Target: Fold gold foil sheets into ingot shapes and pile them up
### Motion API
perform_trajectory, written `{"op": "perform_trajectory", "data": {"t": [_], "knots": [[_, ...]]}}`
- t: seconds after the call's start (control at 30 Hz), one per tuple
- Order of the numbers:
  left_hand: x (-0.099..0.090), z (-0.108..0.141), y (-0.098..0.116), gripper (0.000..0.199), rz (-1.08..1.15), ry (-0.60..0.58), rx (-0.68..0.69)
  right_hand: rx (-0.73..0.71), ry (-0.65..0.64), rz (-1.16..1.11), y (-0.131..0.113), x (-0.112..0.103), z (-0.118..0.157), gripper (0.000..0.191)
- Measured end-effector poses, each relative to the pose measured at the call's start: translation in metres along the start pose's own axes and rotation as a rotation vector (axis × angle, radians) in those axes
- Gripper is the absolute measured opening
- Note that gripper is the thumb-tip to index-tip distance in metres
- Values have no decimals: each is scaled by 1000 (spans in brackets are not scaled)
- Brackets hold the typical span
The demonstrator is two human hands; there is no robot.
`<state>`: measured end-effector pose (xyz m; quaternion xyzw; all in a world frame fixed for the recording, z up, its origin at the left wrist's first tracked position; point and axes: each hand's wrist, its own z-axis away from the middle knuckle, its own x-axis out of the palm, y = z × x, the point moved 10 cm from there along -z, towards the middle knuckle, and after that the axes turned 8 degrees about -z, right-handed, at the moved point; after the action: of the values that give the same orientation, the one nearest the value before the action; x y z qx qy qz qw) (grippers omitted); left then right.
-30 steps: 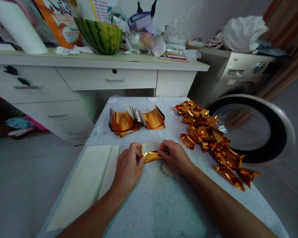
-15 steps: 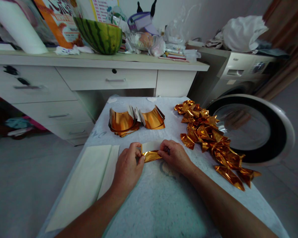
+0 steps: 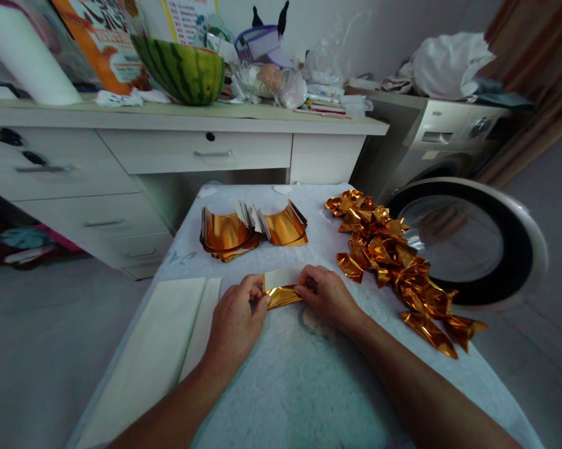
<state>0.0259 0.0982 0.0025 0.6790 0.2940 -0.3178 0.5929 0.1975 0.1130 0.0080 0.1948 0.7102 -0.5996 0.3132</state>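
Observation:
Between my two hands is a sheet of gold foil paper, its lower edge folded up so a shiny gold band shows below the pale inner side. My left hand pinches its left end between thumb and fingers. At the other end, my right hand is closed on the paper with thumb and curled fingers. Just beyond lie two curved stacks of gold foil sheets, a left stack and a right stack. To the right spreads a heap of folded gold foil pieces.
White paper sheets lie along the left side of the cloth-covered table. Behind stands a white desk bearing a cut watermelon and plastic bags. A washing machine's open round door reaches close to the table's right edge.
The whole view has shifted slightly, so everything sits a little further left. Both hands keep hold of the foil paper, with hardly any change in its fold.

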Motion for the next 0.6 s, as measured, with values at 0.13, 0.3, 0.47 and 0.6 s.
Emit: {"op": "perform_trajectory", "data": {"t": [0.13,0.3,0.47,0.6], "knots": [[2,-2,-3,14,59,-32,-22,-4,7,1,-1,-1,0,8],[5,-2,-5,15,93,-61,-28,-10,1,-9,0,0,1,8],[7,-3,-10,16,185,-65,-60,0,-3,-62,1,3,0,10],[-5,-5,-6,14,219,-3,-41,-34,122,-204,-2,-10,2,30]]}}
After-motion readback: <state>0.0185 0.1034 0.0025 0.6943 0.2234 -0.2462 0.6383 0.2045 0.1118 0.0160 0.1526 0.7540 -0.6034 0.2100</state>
